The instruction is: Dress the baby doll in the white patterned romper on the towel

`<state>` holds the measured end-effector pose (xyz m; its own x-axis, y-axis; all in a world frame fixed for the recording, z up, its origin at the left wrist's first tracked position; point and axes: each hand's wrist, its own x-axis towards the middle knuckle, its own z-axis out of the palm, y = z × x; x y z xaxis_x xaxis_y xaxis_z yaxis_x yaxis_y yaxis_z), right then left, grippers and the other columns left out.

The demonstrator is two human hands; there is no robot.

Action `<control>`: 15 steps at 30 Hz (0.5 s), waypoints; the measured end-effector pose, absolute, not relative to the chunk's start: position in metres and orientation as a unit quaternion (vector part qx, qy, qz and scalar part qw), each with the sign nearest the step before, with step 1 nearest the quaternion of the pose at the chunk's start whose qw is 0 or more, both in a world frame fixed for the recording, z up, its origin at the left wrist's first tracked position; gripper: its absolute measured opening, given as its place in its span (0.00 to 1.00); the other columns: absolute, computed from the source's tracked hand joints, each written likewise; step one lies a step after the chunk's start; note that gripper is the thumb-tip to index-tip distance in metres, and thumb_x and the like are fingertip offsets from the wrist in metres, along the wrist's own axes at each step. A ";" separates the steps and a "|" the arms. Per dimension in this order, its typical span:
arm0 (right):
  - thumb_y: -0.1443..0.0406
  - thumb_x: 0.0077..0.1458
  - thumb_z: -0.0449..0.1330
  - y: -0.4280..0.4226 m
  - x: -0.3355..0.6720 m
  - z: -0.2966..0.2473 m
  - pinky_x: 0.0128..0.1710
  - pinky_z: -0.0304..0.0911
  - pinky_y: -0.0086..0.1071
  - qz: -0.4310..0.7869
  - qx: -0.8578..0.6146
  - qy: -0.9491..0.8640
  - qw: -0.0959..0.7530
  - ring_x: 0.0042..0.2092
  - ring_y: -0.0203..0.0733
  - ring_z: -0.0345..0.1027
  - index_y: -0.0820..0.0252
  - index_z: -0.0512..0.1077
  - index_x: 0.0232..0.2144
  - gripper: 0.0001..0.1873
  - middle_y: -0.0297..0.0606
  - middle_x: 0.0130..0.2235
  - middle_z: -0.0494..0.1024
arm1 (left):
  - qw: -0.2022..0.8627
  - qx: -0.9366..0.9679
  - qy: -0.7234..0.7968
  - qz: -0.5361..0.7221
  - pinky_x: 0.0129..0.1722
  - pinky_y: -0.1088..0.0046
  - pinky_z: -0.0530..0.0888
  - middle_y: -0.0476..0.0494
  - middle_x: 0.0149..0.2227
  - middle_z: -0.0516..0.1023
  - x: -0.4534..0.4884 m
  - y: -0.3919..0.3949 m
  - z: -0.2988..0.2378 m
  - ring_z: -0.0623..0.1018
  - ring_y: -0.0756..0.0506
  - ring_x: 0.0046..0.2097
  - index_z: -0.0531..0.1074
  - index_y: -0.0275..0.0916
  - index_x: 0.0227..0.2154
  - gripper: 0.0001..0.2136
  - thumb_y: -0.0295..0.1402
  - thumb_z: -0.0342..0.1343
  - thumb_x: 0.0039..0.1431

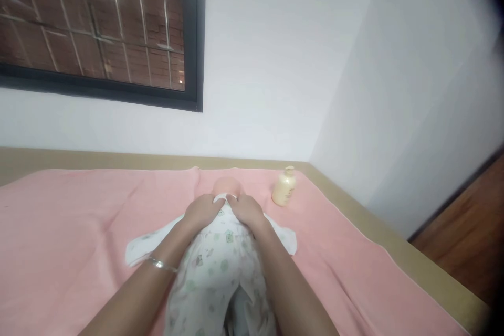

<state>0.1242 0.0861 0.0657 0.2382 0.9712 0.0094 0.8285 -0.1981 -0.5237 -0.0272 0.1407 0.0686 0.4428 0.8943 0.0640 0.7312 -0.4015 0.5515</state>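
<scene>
At its twelve o'clock end, the patterned garment point(222, 257) sits pinched by left hand point(203, 211) and right hand point(248, 210), length running to six.

On my screen the white garment point(214, 252), printed with small green and brownish motifs, lay lengthwise on the pink cloth point(71, 231), neckline at the far end, its sleeves stretched out flat to either side. I saw its body rounded up and lightly creased, the near end parting into a gap. The small figure's rounded head point(229, 185) showed just beyond the neckline, too blurred for me to make out more
</scene>
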 end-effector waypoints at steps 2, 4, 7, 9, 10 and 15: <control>0.45 0.57 0.35 0.083 0.121 0.069 0.41 0.59 0.39 0.148 -0.754 -0.604 0.210 0.44 0.51 0.67 0.63 0.72 0.42 0.36 0.50 0.43 0.74 | 0.232 0.821 0.489 0.183 0.32 0.69 0.66 0.39 0.37 0.77 -0.028 0.141 0.068 0.75 0.39 0.37 0.74 0.39 0.33 0.23 0.50 0.39 0.56; 0.47 0.58 0.36 0.079 0.117 0.074 0.40 0.59 0.39 0.127 -0.753 -0.613 0.204 0.43 0.51 0.67 0.63 0.72 0.42 0.34 0.49 0.42 0.75 | 0.235 0.824 0.480 0.189 0.33 0.69 0.67 0.39 0.37 0.77 -0.030 0.141 0.068 0.75 0.39 0.37 0.73 0.39 0.32 0.23 0.51 0.39 0.56; 0.48 0.58 0.37 0.074 0.111 0.081 0.40 0.60 0.38 0.111 -0.748 -0.623 0.200 0.43 0.50 0.68 0.64 0.72 0.41 0.33 0.49 0.41 0.75 | 0.229 0.829 0.478 0.178 0.33 0.68 0.67 0.37 0.38 0.77 -0.031 0.140 0.070 0.75 0.39 0.38 0.73 0.38 0.33 0.25 0.52 0.38 0.56; 0.48 0.59 0.36 0.072 0.110 0.084 0.40 0.60 0.37 0.114 -0.747 -0.623 0.203 0.43 0.50 0.68 0.64 0.72 0.41 0.33 0.49 0.42 0.75 | 0.213 0.831 0.488 0.159 0.33 0.67 0.67 0.35 0.40 0.76 -0.030 0.135 0.073 0.75 0.37 0.39 0.72 0.37 0.35 0.27 0.53 0.36 0.56; 0.48 0.59 0.35 0.073 0.111 0.084 0.41 0.59 0.38 0.117 -0.746 -0.622 0.205 0.44 0.50 0.67 0.64 0.72 0.41 0.34 0.50 0.42 0.75 | 0.201 0.832 0.497 0.146 0.33 0.66 0.67 0.35 0.40 0.76 -0.029 0.132 0.076 0.75 0.37 0.39 0.72 0.37 0.35 0.27 0.53 0.35 0.57; 0.45 0.58 0.32 0.079 0.122 0.074 0.45 0.58 0.41 0.173 -0.755 -0.601 0.195 0.48 0.52 0.66 0.66 0.71 0.44 0.40 0.53 0.46 0.73 | 0.088 0.811 0.570 0.101 0.36 0.61 0.67 0.34 0.37 0.76 -0.014 0.107 0.086 0.74 0.37 0.38 0.73 0.36 0.33 0.23 0.46 0.37 0.58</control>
<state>0.1216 0.0793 0.0740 0.2174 0.9757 -0.0276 0.8408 -0.2016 -0.5025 -0.0139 0.1069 0.0858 0.3303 0.9417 0.0635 0.9062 -0.3352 0.2578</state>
